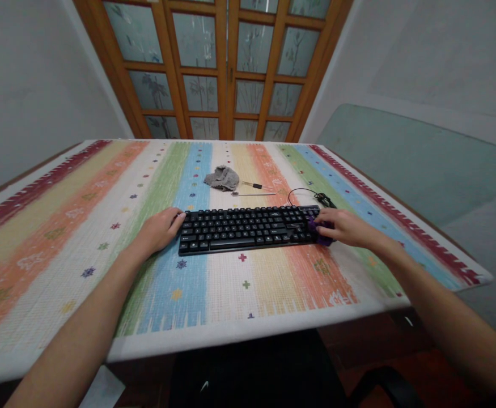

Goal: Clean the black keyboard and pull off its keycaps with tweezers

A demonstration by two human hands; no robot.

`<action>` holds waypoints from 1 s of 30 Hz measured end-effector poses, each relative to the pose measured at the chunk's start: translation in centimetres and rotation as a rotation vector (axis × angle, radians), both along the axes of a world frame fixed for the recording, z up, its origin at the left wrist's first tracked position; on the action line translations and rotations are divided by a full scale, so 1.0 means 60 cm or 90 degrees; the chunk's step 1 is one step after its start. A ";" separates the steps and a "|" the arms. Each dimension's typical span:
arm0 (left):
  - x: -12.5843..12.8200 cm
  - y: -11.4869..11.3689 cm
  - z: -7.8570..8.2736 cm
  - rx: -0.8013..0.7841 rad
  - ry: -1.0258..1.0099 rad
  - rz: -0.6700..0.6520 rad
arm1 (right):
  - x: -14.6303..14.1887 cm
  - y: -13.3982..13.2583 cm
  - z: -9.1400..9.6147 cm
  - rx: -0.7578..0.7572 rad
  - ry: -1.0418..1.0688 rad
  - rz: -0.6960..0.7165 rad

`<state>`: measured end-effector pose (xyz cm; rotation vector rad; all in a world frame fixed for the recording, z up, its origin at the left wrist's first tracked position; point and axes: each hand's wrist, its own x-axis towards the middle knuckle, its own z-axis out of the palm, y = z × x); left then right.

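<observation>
A black keyboard (239, 231) lies flat on the striped tablecloth, its long side towards me. My left hand (162, 228) is closed on the keyboard's left end, thumb on the top near the corner. Over the number keys at the other end, my right hand (343, 225) pinches a bunched purple cloth (325, 239) that touches the keys and hangs past the right edge. The fingers partly hide the cloth and the keys under it.
Behind the keyboard lie a crumpled grey cloth (222, 178), a small brush with a black part (254, 185) and a thin dark rod (254, 194). The keyboard's coiled cable (324, 199) rests at the back right. A dark chair (251, 368) stands below the table's front edge.
</observation>
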<state>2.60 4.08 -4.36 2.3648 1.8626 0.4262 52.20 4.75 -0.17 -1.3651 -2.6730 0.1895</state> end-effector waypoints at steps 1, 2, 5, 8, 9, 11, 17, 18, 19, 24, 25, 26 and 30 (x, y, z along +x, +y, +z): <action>0.000 0.000 0.000 -0.001 0.000 -0.001 | 0.000 -0.003 -0.005 -0.001 -0.002 0.003; 0.000 0.001 0.000 -0.002 0.002 -0.001 | 0.000 -0.005 -0.008 0.002 -0.002 0.003; -0.001 0.001 0.000 -0.003 0.006 -0.002 | 0.002 -0.006 -0.008 -0.007 0.005 -0.006; -0.002 0.001 -0.001 0.001 0.010 0.000 | 0.007 0.001 0.001 -0.026 0.010 -0.048; -0.002 0.001 -0.002 0.003 0.009 0.000 | 0.010 0.003 0.003 -0.022 0.013 -0.067; -0.003 0.002 -0.003 0.005 0.009 0.001 | 0.015 0.006 0.003 -0.002 0.015 -0.090; -0.004 0.003 -0.005 0.005 0.006 0.000 | 0.021 0.002 -0.013 0.029 0.005 -0.043; -0.004 0.003 -0.005 0.007 0.003 -0.002 | 0.020 0.001 -0.012 0.023 0.001 -0.040; -0.003 0.003 -0.004 0.008 -0.001 -0.002 | 0.021 0.001 -0.009 0.010 -0.005 -0.042; -0.002 0.002 -0.002 0.005 -0.007 -0.004 | 0.030 0.007 0.015 -0.022 -0.010 -0.124; -0.003 0.002 -0.003 0.005 -0.007 -0.004 | 0.033 0.007 0.016 -0.007 -0.003 -0.139; -0.003 0.002 -0.003 0.005 -0.008 -0.003 | 0.036 0.007 0.016 0.008 0.002 -0.147; -0.005 0.004 -0.005 0.007 -0.009 -0.001 | 0.041 0.000 0.003 0.014 -0.003 -0.141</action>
